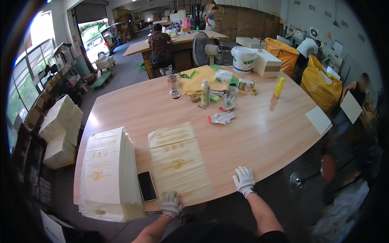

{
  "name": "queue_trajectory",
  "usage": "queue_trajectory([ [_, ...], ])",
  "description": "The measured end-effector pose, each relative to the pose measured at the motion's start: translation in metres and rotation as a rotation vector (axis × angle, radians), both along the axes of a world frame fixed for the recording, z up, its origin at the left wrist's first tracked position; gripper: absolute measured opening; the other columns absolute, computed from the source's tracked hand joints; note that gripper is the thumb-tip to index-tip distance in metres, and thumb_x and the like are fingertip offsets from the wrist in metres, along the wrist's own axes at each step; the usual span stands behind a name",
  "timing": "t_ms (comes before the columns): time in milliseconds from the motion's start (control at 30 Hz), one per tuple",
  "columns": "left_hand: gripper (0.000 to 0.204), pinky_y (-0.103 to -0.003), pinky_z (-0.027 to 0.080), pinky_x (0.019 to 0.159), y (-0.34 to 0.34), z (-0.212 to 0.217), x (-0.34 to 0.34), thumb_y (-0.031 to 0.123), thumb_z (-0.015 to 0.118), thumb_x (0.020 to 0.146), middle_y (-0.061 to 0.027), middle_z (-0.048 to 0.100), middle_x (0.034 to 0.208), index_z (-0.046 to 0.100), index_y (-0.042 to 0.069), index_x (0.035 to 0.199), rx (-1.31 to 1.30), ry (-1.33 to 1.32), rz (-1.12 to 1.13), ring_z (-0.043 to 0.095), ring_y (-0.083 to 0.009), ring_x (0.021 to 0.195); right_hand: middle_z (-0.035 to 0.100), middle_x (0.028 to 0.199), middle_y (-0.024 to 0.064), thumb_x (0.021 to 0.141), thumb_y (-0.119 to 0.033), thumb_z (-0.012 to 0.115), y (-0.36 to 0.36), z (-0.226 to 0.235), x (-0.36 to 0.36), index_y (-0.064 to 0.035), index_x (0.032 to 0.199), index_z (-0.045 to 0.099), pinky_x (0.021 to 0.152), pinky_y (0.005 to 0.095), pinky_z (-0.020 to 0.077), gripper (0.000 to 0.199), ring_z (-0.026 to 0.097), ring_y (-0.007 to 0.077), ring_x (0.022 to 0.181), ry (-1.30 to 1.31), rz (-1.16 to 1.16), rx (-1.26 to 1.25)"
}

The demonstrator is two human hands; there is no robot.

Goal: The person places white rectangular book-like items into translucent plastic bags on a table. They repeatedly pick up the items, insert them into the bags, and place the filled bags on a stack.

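A translucent plastic bag (178, 158) with gold print lies flat on the wooden table. My left hand (172, 204), in a whitish work glove, rests at the bag's near edge by the table's front rim. Its fingers point forward, slightly bent and apart, with nothing visible held. Farther right, my right hand (244, 180) lies on the bare tabletop in a white glove, fingers stretched out, beside the bag without touching it. A dark phone (147, 186) sits left of the bag. Next to it rises a thick stack (103, 170) of whitish plastic-covered pieces with similar gold print.
Spare gloves (222, 118), a bottle (205, 93), a glass jar (174, 86), tape and papers sit mid-table. Behind them stand a white bucket (243, 59) and a fan (201, 49). A yellow bottle (278, 88) is at right. Several people work around; a stool (327, 167) stands right.
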State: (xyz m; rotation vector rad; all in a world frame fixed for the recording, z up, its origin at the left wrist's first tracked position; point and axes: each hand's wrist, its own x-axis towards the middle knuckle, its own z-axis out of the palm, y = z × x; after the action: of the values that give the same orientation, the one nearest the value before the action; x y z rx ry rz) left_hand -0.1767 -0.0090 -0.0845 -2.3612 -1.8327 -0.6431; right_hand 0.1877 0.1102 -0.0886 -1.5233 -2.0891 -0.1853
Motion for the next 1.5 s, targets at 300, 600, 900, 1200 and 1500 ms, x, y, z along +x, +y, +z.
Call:
queue_trajectory([
  [300, 0.044, -0.052, 0.031, 0.098, 0.0, 0.003, -0.001, 0.024, 0.064, 0.066, -0.0151, 0.049, 0.113, 0.055, 0.008, 0.106, -0.001, 0.063, 0.0, 0.046, -0.0334, 0.108, 0.053, 0.117, 0.0124, 0.078, -0.027, 0.059, 0.001, 0.004, -0.005, -0.0081, 0.109, 0.055, 0.099, 0.0505, 0.0298, 0.036, 0.045, 0.031, 0.112, 0.005, 0.016, -0.022],
  [600, 0.044, -0.053, 0.034, 0.095, 0.001, -0.003, -0.001, 0.024, 0.064, 0.064, -0.0161, 0.05, 0.11, 0.056, 0.007, 0.104, 0.006, 0.036, 0.014, 0.047, -0.035, 0.105, 0.052, 0.118, 0.0119, 0.079, -0.027, 0.058, 0.002, 0.005, -0.003, -0.0082, 0.11, 0.055, 0.097, 0.0506, 0.0307, 0.037, 0.045, 0.0308, 0.111, -0.032, 0.009, -0.026],
  [900, 0.045, -0.053, 0.033, 0.095, 0.0, 0.005, 0.002, 0.021, 0.064, 0.062, -0.0168, 0.049, 0.111, 0.054, 0.008, 0.104, -0.021, -0.005, -0.014, 0.047, -0.0362, 0.105, 0.054, 0.117, 0.0109, 0.078, -0.027, 0.059, 0.001, 0.002, -0.001, -0.0093, 0.108, 0.058, 0.097, 0.0493, 0.0312, 0.035, 0.046, 0.0296, 0.11, -0.036, 0.003, -0.004],
  [1200, 0.046, -0.056, 0.032, 0.095, 0.001, -0.004, 0.0, 0.02, 0.064, 0.061, -0.0172, 0.049, 0.111, 0.053, 0.007, 0.104, -0.001, -0.015, -0.02, 0.045, -0.0369, 0.107, 0.054, 0.117, 0.0109, 0.078, -0.028, 0.059, 0.0, 0.006, -0.003, -0.0092, 0.108, 0.058, 0.097, 0.0477, 0.0313, 0.035, 0.046, 0.029, 0.11, -0.022, 0.006, 0.011],
  [1500, 0.044, -0.056, 0.031, 0.097, -0.001, 0.002, 0.003, 0.021, 0.062, 0.063, -0.0164, 0.049, 0.112, 0.054, 0.005, 0.103, -0.012, 0.0, -0.007, 0.045, -0.0361, 0.108, 0.054, 0.117, 0.0107, 0.078, -0.029, 0.059, -0.001, 0.006, -0.002, -0.0089, 0.109, 0.058, 0.098, 0.0475, 0.0313, 0.036, 0.046, 0.0288, 0.11, -0.02, -0.002, 0.007],
])
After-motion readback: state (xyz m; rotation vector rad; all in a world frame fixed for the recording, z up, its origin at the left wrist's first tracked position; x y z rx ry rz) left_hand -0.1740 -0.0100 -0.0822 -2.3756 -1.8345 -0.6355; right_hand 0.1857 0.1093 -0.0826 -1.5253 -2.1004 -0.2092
